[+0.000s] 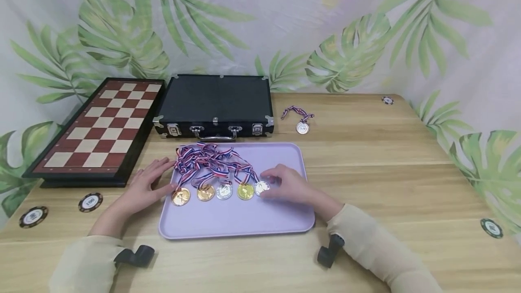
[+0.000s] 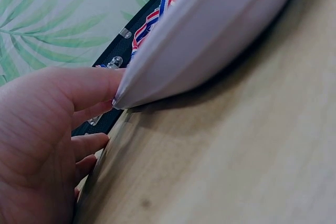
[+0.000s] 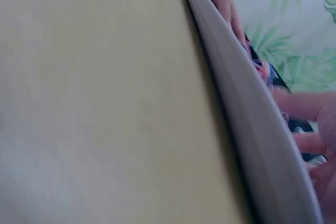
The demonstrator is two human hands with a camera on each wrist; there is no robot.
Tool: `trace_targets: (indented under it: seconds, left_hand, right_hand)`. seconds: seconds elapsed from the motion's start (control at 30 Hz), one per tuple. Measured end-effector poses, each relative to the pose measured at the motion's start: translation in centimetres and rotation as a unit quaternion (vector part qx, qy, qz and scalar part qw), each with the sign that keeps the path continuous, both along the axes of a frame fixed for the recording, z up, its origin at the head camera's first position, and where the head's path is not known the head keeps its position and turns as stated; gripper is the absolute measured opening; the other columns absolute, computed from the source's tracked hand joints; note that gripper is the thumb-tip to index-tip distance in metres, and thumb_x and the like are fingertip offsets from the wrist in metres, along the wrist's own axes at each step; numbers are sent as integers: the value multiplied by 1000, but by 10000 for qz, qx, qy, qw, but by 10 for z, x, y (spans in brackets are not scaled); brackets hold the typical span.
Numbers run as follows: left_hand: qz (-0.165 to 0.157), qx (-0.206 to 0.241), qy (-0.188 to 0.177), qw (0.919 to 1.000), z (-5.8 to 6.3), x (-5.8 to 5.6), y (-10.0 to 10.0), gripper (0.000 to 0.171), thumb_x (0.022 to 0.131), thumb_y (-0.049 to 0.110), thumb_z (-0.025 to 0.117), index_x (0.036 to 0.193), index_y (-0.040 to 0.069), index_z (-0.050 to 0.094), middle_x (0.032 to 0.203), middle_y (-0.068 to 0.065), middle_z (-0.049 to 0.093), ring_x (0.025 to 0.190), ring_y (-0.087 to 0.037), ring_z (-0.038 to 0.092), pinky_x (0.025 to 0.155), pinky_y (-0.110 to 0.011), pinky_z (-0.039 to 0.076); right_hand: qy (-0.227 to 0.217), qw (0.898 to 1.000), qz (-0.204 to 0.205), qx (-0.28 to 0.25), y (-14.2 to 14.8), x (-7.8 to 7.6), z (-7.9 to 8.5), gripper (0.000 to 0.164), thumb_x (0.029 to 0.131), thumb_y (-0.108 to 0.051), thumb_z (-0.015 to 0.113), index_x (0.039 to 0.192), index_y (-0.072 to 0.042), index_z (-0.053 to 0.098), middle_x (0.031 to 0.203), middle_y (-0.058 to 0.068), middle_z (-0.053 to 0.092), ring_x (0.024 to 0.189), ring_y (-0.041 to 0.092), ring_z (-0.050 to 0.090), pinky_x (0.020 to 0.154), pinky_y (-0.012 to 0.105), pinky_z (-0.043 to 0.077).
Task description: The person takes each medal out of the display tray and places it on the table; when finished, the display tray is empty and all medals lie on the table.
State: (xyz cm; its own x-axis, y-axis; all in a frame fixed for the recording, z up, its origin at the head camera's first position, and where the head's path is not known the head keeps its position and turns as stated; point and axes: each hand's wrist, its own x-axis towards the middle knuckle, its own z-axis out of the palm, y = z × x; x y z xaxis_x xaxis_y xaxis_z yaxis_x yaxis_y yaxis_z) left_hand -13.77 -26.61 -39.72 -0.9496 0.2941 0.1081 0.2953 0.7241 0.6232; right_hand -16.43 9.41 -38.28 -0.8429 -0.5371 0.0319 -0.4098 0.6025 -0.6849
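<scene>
On a lilac tray [image 1: 236,225] lies a row of several medals, their striped ribbons [image 1: 203,159] heaped behind them. My left hand [image 1: 142,184] is at the tray's left side, thumb tip beside the leftmost bronze medal [image 1: 181,196] and longer fingers reaching toward the ribbons. In the left wrist view that hand's fingers [image 2: 94,87] are spread at the tray's rim. My right hand [image 1: 291,186] reaches over the tray's right side; its thumb overlaps the edge of a silver medal [image 1: 261,187], index fingertip just above it. Between these lie another bronze medal [image 1: 206,192], a silver and a gold medal [image 1: 245,191].
A black case [image 1: 215,103] stands behind the tray, with a chessboard box [image 1: 101,125] to its left. One more silver medal [image 1: 302,127] with a ribbon lies back right. Poker chips [image 1: 90,202] lie toward the table's edges. A leaf-print cloth [image 1: 285,21] hangs behind.
</scene>
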Motion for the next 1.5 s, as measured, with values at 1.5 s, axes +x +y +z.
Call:
trace_targets:
  seconds: [1.5]
  left_hand:
    - [-48,16,99,9999,-5,-2,-2,61,79,27,61,130,3,36,134,-27,23,123,-44,10,93,-60,-2]
  right_hand:
    - [-1812,8875,-814,-4158,89,-9,121,40,78,7,55,117,-4,51,78,8,59,54,8,46,47,14,37]
